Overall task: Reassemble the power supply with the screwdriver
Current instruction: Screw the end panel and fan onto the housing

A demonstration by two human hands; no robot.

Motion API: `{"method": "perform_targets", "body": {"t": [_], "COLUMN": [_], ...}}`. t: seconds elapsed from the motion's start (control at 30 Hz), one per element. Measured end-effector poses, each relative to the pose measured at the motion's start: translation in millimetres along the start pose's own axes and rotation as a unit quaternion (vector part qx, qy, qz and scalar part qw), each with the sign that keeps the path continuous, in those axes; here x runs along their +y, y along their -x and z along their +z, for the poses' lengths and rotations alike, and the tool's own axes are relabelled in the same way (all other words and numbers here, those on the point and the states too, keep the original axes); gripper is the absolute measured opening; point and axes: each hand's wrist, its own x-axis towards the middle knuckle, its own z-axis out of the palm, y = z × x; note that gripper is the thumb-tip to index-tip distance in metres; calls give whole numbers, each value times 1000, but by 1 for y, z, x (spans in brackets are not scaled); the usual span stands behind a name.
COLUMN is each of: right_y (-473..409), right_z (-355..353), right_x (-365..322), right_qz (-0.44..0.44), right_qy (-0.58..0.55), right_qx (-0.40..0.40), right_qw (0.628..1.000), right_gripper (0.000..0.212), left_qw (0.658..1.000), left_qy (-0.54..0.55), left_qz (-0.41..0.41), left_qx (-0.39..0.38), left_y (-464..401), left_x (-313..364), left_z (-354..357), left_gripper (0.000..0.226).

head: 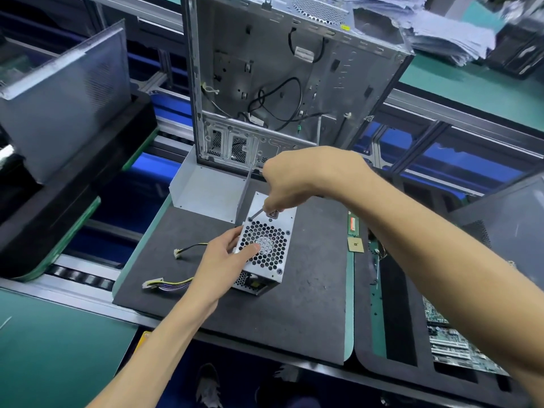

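matt metal power supply (265, 248), rough dark mat (309, 304)

There is one view only, from the person's head, wide-angled, looking forward and steeply down over both forearms. It sits close above the desk (309, 304), with the open computer case (294, 69) standing straight ahead at the far edge.
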Motion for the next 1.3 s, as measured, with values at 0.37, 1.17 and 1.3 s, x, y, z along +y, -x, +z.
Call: {"method": "perform_targets", "body": {"t": [0.37,1.17,1.3], "right_y": [14,5,0], "right_z": [5,-2,-10], "right_x": [-6,-2,-5], "right_qz": [-81,-48,-25], "right_qy": [167,135,111], "right_qx": [193,141,67], "right_qw": [964,980,991], "right_gripper": [42,31,37], "left_qw": [1000,999,999], "left_qy": [-11,1,4], "left_qz": [5,29,25], "left_qx": [2,-24,-25], "left_y": [0,-2,-2], "left_x": [3,1,0], "left_z": [6,5,4], "left_gripper": [38,30,30]}}
